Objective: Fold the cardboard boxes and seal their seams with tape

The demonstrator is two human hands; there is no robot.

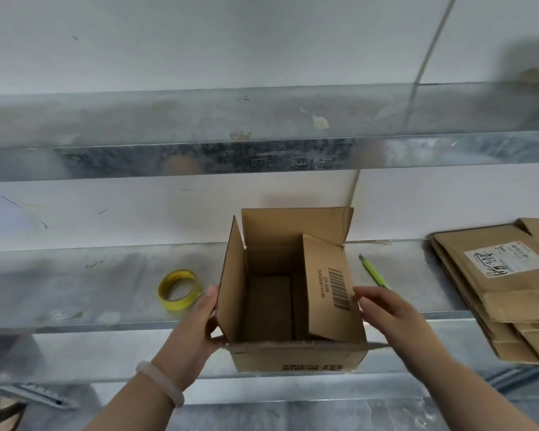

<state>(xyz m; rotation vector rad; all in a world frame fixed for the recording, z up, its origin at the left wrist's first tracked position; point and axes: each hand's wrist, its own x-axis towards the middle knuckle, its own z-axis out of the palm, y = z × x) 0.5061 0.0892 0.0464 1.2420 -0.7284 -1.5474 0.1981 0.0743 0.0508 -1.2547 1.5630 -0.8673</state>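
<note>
While the open-topped brown cardboard box [293, 293] stands on the near edge of the grey metal shelf [75, 275], the left hand [199, 318] grips its left wall and the right hand's [386, 312] loosely spread fingers touch the barcoded right flap [327, 284], so folding seems under way, and next the flaps need pressing flat before fetching the yellow tape roll [178, 289] lying just left.

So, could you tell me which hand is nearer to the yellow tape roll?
Left. The left hand grips the box's left wall, right beside the tape roll; the right hand is across the box.
</note>
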